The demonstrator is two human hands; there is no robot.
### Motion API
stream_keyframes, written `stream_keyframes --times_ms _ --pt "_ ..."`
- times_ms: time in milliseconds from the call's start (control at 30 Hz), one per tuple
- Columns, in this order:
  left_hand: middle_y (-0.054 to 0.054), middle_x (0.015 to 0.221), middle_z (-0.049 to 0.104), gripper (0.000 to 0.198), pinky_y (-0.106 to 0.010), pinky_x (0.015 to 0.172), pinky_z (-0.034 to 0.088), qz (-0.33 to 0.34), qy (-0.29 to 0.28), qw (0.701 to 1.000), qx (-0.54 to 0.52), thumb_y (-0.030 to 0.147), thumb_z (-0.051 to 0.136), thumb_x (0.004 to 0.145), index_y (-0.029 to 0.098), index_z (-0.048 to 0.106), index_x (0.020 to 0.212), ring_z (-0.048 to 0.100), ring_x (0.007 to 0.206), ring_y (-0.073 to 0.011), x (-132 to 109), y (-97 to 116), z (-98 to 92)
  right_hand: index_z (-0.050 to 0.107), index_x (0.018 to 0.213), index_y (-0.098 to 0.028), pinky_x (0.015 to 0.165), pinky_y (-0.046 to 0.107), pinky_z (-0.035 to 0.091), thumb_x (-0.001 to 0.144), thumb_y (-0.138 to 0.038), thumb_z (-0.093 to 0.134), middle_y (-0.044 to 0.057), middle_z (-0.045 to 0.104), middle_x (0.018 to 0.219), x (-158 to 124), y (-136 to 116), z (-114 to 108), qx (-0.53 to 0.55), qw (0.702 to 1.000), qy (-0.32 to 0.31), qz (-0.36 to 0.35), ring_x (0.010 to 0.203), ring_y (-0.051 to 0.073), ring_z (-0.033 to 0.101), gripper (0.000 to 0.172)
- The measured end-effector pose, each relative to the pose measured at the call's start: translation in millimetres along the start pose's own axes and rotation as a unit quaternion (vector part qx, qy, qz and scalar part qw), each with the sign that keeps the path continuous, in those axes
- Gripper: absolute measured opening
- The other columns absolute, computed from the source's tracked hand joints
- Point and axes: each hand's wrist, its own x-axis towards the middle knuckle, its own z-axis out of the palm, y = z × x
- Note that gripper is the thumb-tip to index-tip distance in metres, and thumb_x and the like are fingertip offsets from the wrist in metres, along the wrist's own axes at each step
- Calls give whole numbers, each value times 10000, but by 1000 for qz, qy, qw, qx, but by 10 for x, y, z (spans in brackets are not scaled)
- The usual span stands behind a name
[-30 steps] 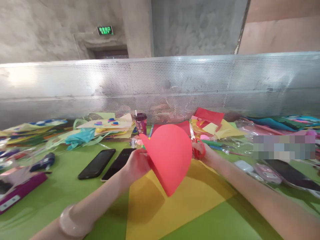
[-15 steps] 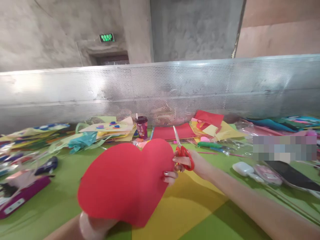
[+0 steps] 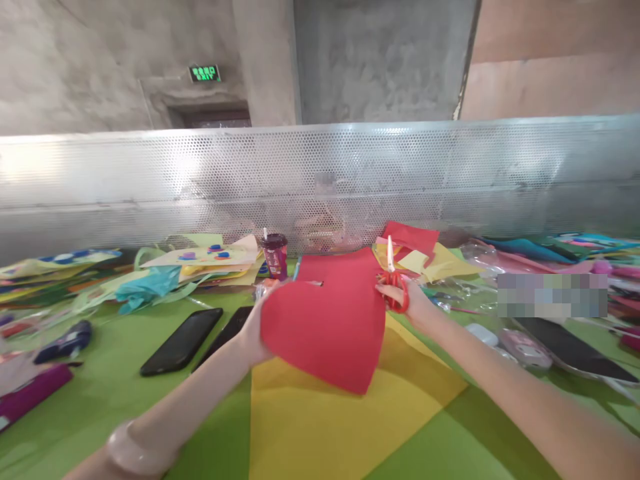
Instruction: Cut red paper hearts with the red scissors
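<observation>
A red paper heart [image 3: 320, 337] is held up in front of me, tilted so its point faces down and to the right. My left hand [image 3: 254, 333] grips its left edge, with the fingertips hidden behind the paper. At the heart's right edge, my right hand [image 3: 411, 299] has its fingers through the red handles of a pair of scissors [image 3: 395, 290], blades pointing up. Whether the right fingers also pinch the heart I cannot tell. Under the heart, a yellow paper sheet [image 3: 310, 420] lies on the green tabletop [image 3: 210, 413].
Two dark phones, one a black phone [image 3: 183, 341], lie left of the heart. A purple drink cup [image 3: 275, 255] with a straw stands behind. Red paper [image 3: 340, 260] and colored sheets [image 3: 445, 260] lie along a perforated metal panel [image 3: 325, 160]. Another phone [image 3: 575, 353] lies at right.
The heart has turned and moved right and away from me. My left hand has come from beneath it to its left edge, uncovering the phones. The scissors have shifted right and up.
</observation>
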Motion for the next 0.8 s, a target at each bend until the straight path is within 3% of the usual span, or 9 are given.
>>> stream_keyframes --times_ms 100,167,233,300,400,500,600,700,800 --pt "-66 848 699 580 -376 739 484 29 16 999 -42 681 390 722 188 629 912 642 774 -234 89 103 62 564 752 -164 515 250 422 637 -360 665 -6 582 616 66 31 -55 30 997 69 -6 532 125 532 249" --pt "-106 861 693 702 -380 691 499 66 14 998 2 750 341 679 151 635 897 641 739 -242 81 98 78 565 750 -168 528 259 433 635 -356 666 15 609 674 82 58 -55 51 995 84 -11 572 139 554 242" --pt "-100 907 690 590 -352 677 509 116 39 989 87 669 487 675 149 636 913 642 745 -225 72 42 80 565 725 -172 521 255 426 628 -346 674 15 613 668 87 92 -40 61 993 98 -20 575 139 556 227" --pt "-78 1021 668 437 -332 728 508 153 51 971 179 451 665 660 172 621 994 633 857 -221 79 -32 72 567 705 -175 527 252 422 617 -333 680 5 607 638 85 125 -18 64 991 114 -33 578 139 557 213" --pt "-84 1115 631 439 -341 822 487 161 50 956 239 308 716 643 171 610 1047 579 1015 -241 100 -92 46 568 718 -177 547 247 427 629 -337 663 -1 606 635 59 132 23 61 991 106 -49 598 136 564 207" --pt "-92 1101 637 402 -331 794 500 204 103 941 248 358 692 662 159 628 1006 593 987 -239 107 -43 3 531 729 -178 424 219 364 662 -375 627 -23 558 562 9 39 21 17 999 41 -25 490 115 525 229" --pt "-90 1026 668 400 -325 741 513 258 141 919 262 405 684 656 158 637 968 627 897 -232 97 74 -51 487 682 -175 386 210 357 661 -371 633 -54 485 468 -26 -123 -88 -87 991 -102 7 395 94 472 245" --pt "-76 932 694 393 -338 744 511 270 132 909 291 412 695 637 163 645 937 647 808 -222 74 184 -94 473 624 -167 384 206 388 660 -376 633 -60 456 429 -38 -272 -266 -190 970 -152 29 364 77 441 265" --pt "-62 911 698 378 -337 765 507 265 115 909 299 388 703 636 168 646 938 649 785 -211 51 247 -113 487 588 -159 318 189 330 688 -400 602 -50 437 396 -70 -391 -381 -261 944 -187 71 320 64 390 286"
